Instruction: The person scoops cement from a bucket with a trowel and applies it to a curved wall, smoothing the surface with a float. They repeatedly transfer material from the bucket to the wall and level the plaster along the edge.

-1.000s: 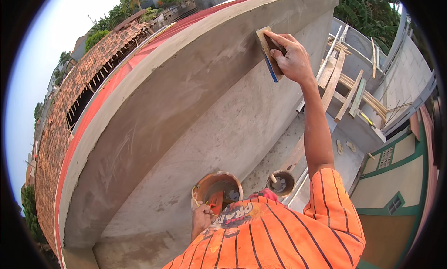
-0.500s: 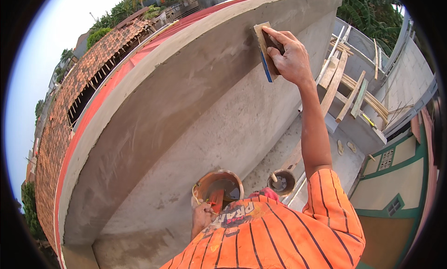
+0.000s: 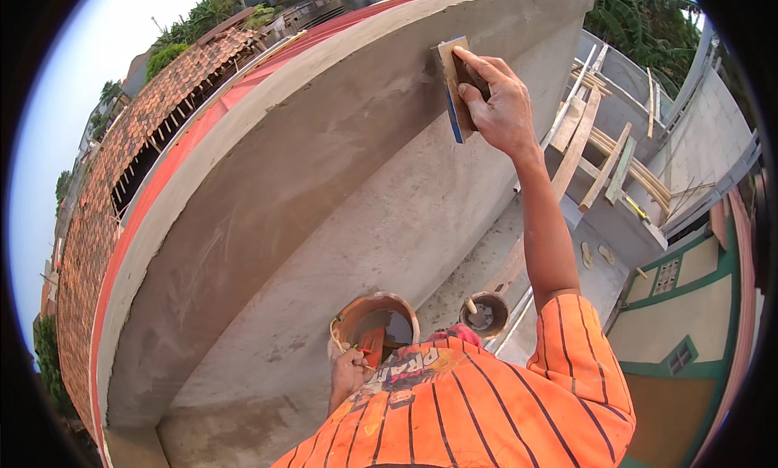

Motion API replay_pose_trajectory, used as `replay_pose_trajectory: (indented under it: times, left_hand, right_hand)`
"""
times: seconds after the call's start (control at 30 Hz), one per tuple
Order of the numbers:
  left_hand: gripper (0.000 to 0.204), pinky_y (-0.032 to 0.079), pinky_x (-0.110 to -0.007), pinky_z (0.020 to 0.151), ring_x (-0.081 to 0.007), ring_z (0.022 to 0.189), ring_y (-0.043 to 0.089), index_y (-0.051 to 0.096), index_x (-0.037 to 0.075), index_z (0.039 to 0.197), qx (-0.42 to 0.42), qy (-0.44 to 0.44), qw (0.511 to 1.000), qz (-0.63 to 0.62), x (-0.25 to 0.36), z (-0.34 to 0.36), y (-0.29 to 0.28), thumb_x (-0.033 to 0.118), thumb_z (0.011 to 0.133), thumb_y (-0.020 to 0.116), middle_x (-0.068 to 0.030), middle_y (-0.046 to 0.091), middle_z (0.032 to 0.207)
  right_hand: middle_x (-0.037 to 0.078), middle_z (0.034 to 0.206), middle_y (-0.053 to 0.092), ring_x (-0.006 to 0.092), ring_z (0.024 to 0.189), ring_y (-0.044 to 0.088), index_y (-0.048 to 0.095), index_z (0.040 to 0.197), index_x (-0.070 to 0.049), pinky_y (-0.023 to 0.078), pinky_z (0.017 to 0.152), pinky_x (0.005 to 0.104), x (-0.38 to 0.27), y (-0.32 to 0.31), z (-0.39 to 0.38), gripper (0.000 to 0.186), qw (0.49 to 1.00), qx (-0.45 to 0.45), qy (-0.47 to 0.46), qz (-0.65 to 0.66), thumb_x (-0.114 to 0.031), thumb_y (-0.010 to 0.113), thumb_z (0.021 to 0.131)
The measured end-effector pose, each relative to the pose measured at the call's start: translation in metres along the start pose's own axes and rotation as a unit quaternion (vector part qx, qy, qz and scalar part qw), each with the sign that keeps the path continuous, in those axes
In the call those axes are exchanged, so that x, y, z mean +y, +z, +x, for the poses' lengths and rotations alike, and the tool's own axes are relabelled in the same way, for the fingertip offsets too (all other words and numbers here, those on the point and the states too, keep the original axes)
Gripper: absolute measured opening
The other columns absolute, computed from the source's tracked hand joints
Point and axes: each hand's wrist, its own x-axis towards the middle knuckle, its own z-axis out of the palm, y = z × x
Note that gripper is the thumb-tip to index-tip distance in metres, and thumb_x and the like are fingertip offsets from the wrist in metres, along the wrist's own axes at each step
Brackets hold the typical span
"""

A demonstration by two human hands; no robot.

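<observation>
My right hand [image 3: 504, 105], arm stretched up and forward, grips a plastering float [image 3: 455, 91] with a blue edge. The float's flat face meets the band of darker, damp-looking plaster [image 3: 267, 176] along the top of the wall. Low in front of my body, my left hand [image 3: 348, 369] is closed on the thin yellow cord handle [image 3: 333, 332] of an orange-brown bucket [image 3: 344, 310]. Inside that bucket are murky water and a flat orange-red piece [image 3: 372, 346]. Part of the bucket is hidden by my orange striped shirt.
A smaller dark bucket [image 3: 504, 314] with a stick-like handle stands to the right. Wooden planks [image 3: 579, 140] lie beyond my right arm. A pair of sandals [image 3: 587, 255] is on the concrete floor. Red roofing [image 3: 212, 115] runs behind the wall's top edge.
My right hand and the float have shifted slightly left along the damp plaster. My left hand stays at the bucket, and the whole view has moved a little.
</observation>
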Motion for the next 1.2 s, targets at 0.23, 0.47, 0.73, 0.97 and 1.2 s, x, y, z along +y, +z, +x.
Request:
replay_pose_trajectory:
  times: [0.23, 0.47, 0.73, 0.97, 1.2]
  left_hand:
    - [0.034, 0.042, -0.035, 0.052, -0.0167, 0.062, 0.05, 0.042, 0.017, 0.101, -0.002, 0.011, 1.0, 0.015, 0.004, -0.018, 0.008, 0.001, 0.076, 0.058, -0.0024, 0.046, 0.073]
    - [0.022, 0.042, -0.035, 0.055, -0.0173, 0.062, 0.049, 0.044, 0.015, 0.087, 0.001, 0.02, 1.0, 0.005, 0.007, -0.02, 0.019, 0.004, 0.076, 0.059, -0.0027, 0.047, 0.073]
    - [0.016, 0.042, -0.034, 0.059, -0.018, 0.063, 0.048, 0.045, 0.012, 0.071, 0.027, 0.054, 0.998, 0.007, 0.007, -0.028, 0.026, 0.008, 0.077, 0.06, -0.0029, 0.049, 0.072]
    - [0.037, 0.038, -0.032, 0.052, -0.013, 0.061, 0.048, 0.043, 0.021, 0.105, 0.036, 0.017, 0.998, -0.039, -0.001, -0.021, 0.017, 0.004, 0.076, 0.06, 0.0029, 0.045, 0.071]
    - [0.04, 0.039, -0.033, 0.049, -0.0138, 0.06, 0.048, 0.043, 0.021, 0.105, 0.035, 0.047, 0.998, -0.026, -0.004, -0.022, 0.016, 0.002, 0.074, 0.06, 0.0008, 0.045, 0.071]
  right_hand:
    - [0.006, 0.124, 0.066, 0.0248, 0.108, 0.067, 0.066, 0.133, -0.021, 0.052, 0.094, 0.0362, -0.006, 0.029, 0.042, 0.046, 0.996, 0.091, 0.002, 0.022, -0.014, 0.066, 0.088]
    - [0.01, 0.122, 0.068, 0.021, 0.109, 0.067, 0.068, 0.131, -0.015, 0.051, 0.097, 0.0325, -0.022, -0.031, 0.019, 0.044, 0.996, -0.057, -0.062, 0.036, -0.002, 0.063, 0.089]
    - [0.012, 0.112, 0.075, 0.0264, 0.1, 0.071, 0.074, 0.12, -0.014, 0.054, 0.091, 0.0357, -0.055, -0.083, 0.187, 0.043, 0.909, -0.344, -0.145, -0.186, -0.013, 0.062, 0.078]
    - [0.011, 0.105, 0.076, 0.0277, 0.098, 0.072, 0.078, 0.107, -0.01, 0.056, 0.086, 0.0396, -0.017, -0.036, 0.215, 0.035, 0.88, -0.338, -0.144, -0.301, -0.016, 0.066, 0.075]
    - [0.014, 0.094, 0.076, 0.0309, 0.085, 0.072, 0.08, 0.1, -0.016, 0.057, 0.07, 0.0434, -0.015, -0.035, 0.239, 0.031, 0.854, -0.263, -0.128, -0.431, -0.016, 0.065, 0.072]
